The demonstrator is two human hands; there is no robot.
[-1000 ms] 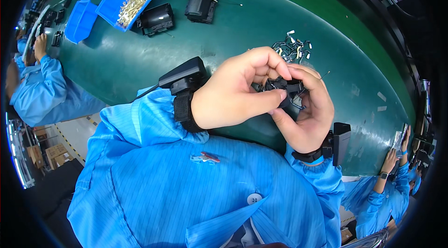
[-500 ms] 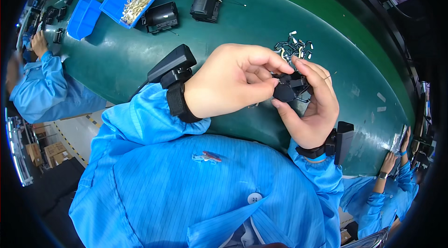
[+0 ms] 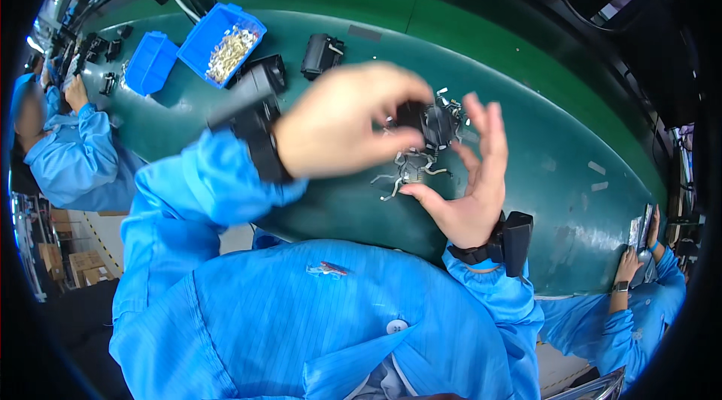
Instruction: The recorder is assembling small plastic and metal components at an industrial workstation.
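Black part (image 3: 435, 123) now sits in the left hand (image 3: 347, 129) alone, grip pinched on it, raised above the green counter (image 3: 556, 137). Right hand (image 3: 466, 182) has let go since half a second ago: grip apart, palm open just beside it. Metal clips (image 3: 410, 171) lie on the counter underneath.
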